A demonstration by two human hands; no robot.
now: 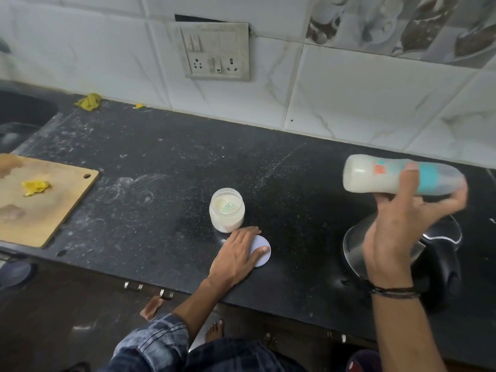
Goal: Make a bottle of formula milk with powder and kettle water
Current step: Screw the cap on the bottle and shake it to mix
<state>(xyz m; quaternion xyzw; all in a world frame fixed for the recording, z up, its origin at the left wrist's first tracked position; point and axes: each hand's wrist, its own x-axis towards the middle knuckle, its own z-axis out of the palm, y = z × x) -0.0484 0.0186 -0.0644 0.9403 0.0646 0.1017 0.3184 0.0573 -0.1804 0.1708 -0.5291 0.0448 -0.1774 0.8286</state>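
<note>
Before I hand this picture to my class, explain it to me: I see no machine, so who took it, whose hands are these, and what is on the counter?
There is no machine here. A person wears a camera on the head, so this single picture looks forward and down at their own two hands. The right hand grips a baby bottle, held on its side and filled with milky liquid. The left hand rests flat on a round white lid lying on the dark countertop. Just behind it stands an open jar of pale powder. Below the right hand sits a kettle. At far left lies a wooden cutting board with a yellow scrap on it.
</note>
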